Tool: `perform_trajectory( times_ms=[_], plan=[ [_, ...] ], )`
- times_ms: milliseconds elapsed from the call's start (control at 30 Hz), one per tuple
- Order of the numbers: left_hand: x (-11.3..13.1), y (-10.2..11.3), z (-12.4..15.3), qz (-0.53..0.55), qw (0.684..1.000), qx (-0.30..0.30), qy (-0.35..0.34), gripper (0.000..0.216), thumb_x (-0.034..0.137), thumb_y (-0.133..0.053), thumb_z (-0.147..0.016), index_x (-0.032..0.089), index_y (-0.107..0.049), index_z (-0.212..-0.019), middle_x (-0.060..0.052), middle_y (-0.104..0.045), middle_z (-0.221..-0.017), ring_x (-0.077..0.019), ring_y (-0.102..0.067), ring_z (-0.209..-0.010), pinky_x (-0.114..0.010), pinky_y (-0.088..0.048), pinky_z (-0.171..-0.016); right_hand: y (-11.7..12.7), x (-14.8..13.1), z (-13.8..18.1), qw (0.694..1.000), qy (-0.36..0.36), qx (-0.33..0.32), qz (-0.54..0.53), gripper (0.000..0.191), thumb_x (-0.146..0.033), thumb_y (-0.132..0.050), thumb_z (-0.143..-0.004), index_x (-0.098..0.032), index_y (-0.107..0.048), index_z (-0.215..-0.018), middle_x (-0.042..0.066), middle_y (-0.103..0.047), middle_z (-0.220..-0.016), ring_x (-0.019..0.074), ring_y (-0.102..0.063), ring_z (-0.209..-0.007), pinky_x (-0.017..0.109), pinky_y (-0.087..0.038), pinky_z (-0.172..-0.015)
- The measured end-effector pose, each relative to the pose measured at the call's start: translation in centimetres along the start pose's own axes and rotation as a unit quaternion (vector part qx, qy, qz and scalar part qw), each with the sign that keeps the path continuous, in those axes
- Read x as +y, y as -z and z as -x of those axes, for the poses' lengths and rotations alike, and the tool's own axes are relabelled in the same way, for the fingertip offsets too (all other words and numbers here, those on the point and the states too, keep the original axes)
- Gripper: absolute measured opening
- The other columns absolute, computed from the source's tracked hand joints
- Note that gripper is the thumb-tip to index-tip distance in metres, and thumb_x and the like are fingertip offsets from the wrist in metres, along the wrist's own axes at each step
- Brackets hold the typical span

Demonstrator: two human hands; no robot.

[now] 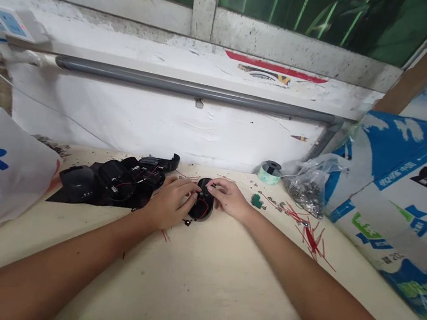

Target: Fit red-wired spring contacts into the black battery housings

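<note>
A round black plastic housing with a thin red wire inside it lies on the table between my hands. My left hand grips its left side, fingers bent over the rim. From the right, my right hand reaches to its upper part with thumb and forefinger pinched together. Whatever is between those fingertips is too small to make out. Left of my left hand, several more black housings with wires are heaped on a black sheet. Small metal bits lie close below the left fingers.
Red wires, small metal parts and a green piece lie to the right. Behind them are a tape roll and a clear bag of metal parts. A blue-white carton and a white plastic bag flank the table.
</note>
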State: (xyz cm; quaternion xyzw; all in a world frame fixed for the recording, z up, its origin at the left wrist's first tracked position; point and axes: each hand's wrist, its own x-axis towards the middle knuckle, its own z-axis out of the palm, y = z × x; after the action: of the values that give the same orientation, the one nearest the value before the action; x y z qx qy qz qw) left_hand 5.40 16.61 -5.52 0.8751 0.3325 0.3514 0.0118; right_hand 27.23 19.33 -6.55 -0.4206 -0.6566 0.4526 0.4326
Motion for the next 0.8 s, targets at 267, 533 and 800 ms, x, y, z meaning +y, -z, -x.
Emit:
perform_trajectory(
  times_ms=[267, 533, 800],
  plan=[
    [0.1, -0.2, -0.2, 0.029, 0.999, 0.034, 0.0, 0.022, 0.018, -0.048, -0.095, 0.018, -0.065, -0.109, -0.007, -0.072, -0.106, -0.0227, -0.066, -0.099, -0.043, -0.039, -0.095, -0.4, 0.1, 0.3, 0.975, 0.15, 0.13, 0.099, 0.025, -0.038, -0.074, -0.08, -0.02, -0.079, -0.097, 0.006, -0.065, -0.09, 0.014, -0.057, -0.071, 0.029, -0.05, -0.064],
    [-1.0, -0.6, -0.3, 0.155, 0.984, 0.086, 0.017, 0.023, 0.016, -0.052, -0.095, 0.017, -0.066, -0.112, -0.009, -0.067, -0.1, -0.0189, -0.064, -0.089, -0.035, -0.052, -0.081, -2.5, -0.2, 1.0, 0.971, 0.142, 0.192, 0.017, 0.022, -0.034, -0.078, -0.077, -0.017, -0.073, -0.09, 0.004, -0.068, -0.077, 0.0147, -0.058, -0.067, 0.027, -0.05, -0.063],
    [-0.5, -0.7, -0.4, 0.171, 0.978, 0.118, 0.035, 0.017, 0.02, -0.06, -0.093, 0.016, -0.069, -0.107, -0.009, -0.072, -0.1, -0.0186, -0.068, -0.089, -0.033, -0.056, -0.081, -3.7, -1.0, 2.3, 0.971, 0.17, 0.163, 0.033, 0.012, -0.03, -0.077, -0.079, -0.019, -0.075, -0.083, 0.005, -0.075, -0.082, 0.0162, -0.067, -0.067, 0.028, -0.056, -0.065]
  ],
)
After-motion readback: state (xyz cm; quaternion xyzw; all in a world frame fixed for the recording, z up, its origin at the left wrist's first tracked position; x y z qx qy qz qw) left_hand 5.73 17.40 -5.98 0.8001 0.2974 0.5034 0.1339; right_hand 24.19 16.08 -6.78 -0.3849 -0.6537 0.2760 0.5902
